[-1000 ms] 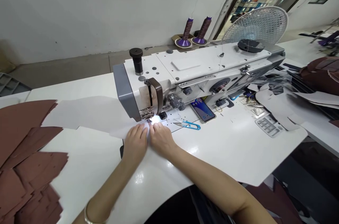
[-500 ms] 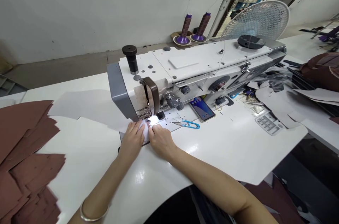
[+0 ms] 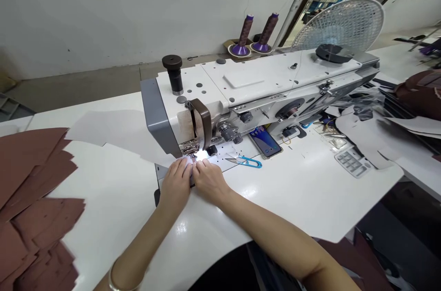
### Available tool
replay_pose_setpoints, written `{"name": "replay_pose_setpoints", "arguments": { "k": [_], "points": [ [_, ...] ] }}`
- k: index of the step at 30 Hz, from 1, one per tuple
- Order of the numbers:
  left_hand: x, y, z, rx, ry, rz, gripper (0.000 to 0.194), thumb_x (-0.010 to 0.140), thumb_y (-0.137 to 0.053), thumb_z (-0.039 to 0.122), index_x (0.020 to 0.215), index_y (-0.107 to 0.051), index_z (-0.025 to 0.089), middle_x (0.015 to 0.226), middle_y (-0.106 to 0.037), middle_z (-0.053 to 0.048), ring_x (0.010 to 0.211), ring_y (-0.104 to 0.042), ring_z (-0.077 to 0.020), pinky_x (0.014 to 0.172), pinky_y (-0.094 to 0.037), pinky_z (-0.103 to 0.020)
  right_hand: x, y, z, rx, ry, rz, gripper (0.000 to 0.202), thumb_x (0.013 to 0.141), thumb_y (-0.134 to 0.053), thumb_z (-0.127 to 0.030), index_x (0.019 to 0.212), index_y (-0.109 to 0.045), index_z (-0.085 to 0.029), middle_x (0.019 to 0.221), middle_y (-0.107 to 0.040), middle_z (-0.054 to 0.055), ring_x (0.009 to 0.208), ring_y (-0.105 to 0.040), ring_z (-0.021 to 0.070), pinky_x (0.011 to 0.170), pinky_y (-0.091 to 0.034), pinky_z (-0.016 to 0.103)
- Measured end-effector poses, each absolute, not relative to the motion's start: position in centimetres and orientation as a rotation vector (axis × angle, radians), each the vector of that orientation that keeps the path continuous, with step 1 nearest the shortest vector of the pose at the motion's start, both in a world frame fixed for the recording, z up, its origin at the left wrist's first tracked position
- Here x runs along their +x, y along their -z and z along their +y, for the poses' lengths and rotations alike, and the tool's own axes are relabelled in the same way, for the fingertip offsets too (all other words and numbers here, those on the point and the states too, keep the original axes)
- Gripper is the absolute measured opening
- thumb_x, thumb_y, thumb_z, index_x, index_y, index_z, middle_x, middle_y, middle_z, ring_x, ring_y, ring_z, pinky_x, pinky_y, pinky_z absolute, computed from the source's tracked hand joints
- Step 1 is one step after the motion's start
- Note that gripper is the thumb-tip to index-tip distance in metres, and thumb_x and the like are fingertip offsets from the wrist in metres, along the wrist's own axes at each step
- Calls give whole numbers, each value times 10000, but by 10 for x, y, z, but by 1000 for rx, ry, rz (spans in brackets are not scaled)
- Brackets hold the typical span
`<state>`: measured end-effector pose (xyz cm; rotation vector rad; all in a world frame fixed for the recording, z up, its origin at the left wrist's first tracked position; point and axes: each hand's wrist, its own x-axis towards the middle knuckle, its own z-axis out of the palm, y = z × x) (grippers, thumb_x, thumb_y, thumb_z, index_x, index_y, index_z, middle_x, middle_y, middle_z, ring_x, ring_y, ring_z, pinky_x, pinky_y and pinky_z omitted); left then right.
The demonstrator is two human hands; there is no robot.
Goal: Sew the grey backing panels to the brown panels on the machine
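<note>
Left hand (image 3: 176, 180), bare: palm down, fingers together and bent, fingertips on the near end of a thin, pale grey-white, irregularly cut sheet (image 3: 113, 128); whether the fingers pinch it or merely press on it cannot be told. A silvery metal bangle (image 3: 113, 277) circles the forearm.

Right hand (image 3: 210, 181), bare: just beside the left, fingers curled in, knuckles up, fingertips close to the lit needle area; its grip cannot be told either (the fingertips hide what lies beneath them).

The sheet: flat on a glossy white tabletop (image 3: 292, 194), stretching from the left of a long white-and-grey industrial sewing machine (image 3: 262, 92) to the front of its needle.

Left side: overlapping reddish-brown flat cut pieces (image 3: 44, 222), stacked in fans.

Right of the hands: small thread snips with a bright blue handle (image 3: 253, 163), blades toward the needle; behind them, a dark smartphone with a lit blue screen (image 3: 265, 142), near the machine's base; farther right, a pale sectioned plastic tray (image 3: 352, 162).

Behind the machine: two brown thread cones on purple bases (image 3: 245, 31); a round white-caged fan (image 3: 344, 25).
</note>
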<state>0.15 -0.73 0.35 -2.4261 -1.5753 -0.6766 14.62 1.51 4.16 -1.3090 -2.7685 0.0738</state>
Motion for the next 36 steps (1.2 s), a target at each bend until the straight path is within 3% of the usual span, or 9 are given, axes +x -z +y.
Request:
{"name": "replay_pose_setpoints", "arguments": {
  "k": [3,9,15,20,32,36],
  "points": [
    [-3,-5,0,-2468,655,-1600,337,903,-331,139,1142,-569,144,1186,-604,-131,1172,-505,-259,991,-439,-477,147,-39,16,-1307,-62,-2756,230,902,-374,-84,1001,-579,-117,889,-578,117,825,-488,216,577,-406,287],
    [-9,-6,9,-2486,579,-1511,345,867,-337,93,1115,-575,64,1148,-618,-166,1089,-537,-270,992,-428,-466,146,-30,17,-1319,-30,-2724,218,890,-396,-83,1023,-564,-121,898,-568,107,822,-483,215,567,-400,285],
    [-13,-5,17,-2453,617,-1620,363,839,-364,87,1108,-606,116,984,-655,-119,970,-564,-252,917,-465,-416,145,-31,18,-1360,-42,-2700,226,894,-393,-88,1033,-568,-127,888,-566,96,836,-481,209,582,-402,282],
    [-14,-5,19,-2469,628,-1683,372,833,-368,95,1115,-610,113,952,-655,-140,957,-549,-269,861,-484,-418,144,-31,19,-1400,-56,-2702,224,897,-395,-89,1039,-563,-133,883,-571,93,830,-488,206,582,-391,282],
    [-11,-10,21,-2427,607,-1695,370,824,-350,69,1055,-636,116,860,-647,-124,924,-551,-264,930,-445,-450,142,-30,19,-1455,-62,-2695,197,902,-391,-87,991,-555,-152,900,-575,89,825,-484,198,580,-351,271],
    [-19,-18,23,-2425,659,-1714,316,868,-380,155,1031,-651,152,822,-633,-99,885,-553,-255,899,-447,-445,143,-28,19,-1461,-59,-2683,201,901,-399,-93,1018,-551,-152,883,-571,80,812,-482,192,576,-338,270]
  ]
}}
